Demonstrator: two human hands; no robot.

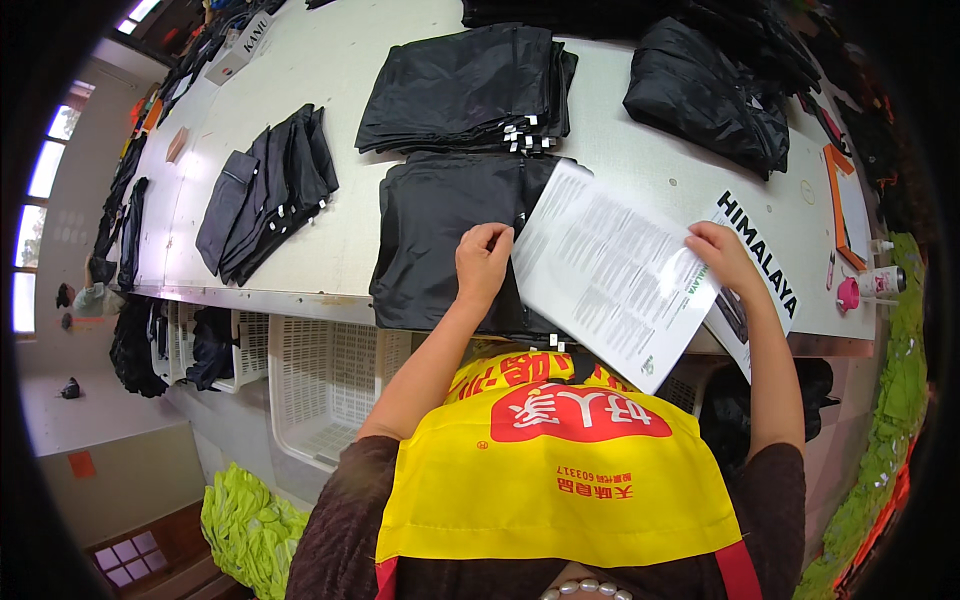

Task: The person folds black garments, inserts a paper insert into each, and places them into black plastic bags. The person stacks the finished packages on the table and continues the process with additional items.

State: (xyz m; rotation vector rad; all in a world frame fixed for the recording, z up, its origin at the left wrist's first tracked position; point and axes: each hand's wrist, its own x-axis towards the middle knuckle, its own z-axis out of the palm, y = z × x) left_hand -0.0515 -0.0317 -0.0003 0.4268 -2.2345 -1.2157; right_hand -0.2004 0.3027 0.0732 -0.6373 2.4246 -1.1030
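Note:
A stack of folded black garments (pixel 430 215) lies in front of me at the table's near edge. Over its right side tilts a glossy white printed sheet (pixel 610 270), which may be a card or a flat bag. My right hand (pixel 722 258) grips the sheet by its upper right edge, thumb and fingers closed. Curled fingers bring my left hand (pixel 484 265) close to the sheet's left edge, above the black stack; what they pinch, if anything, is hidden. Under my right hand a second white piece with large black lettering (pixel 765 265) lies at the table edge.
Another black garment stack (pixel 455 85) lies farther back, with fanned black pieces (pixel 270 190) to the left and a black bundle (pixel 710 95) to the right. At right are an orange-edged board (pixel 845 205), a pink object (pixel 848 293) and a bottle (pixel 882 281). White baskets (pixel 325 430) stand below.

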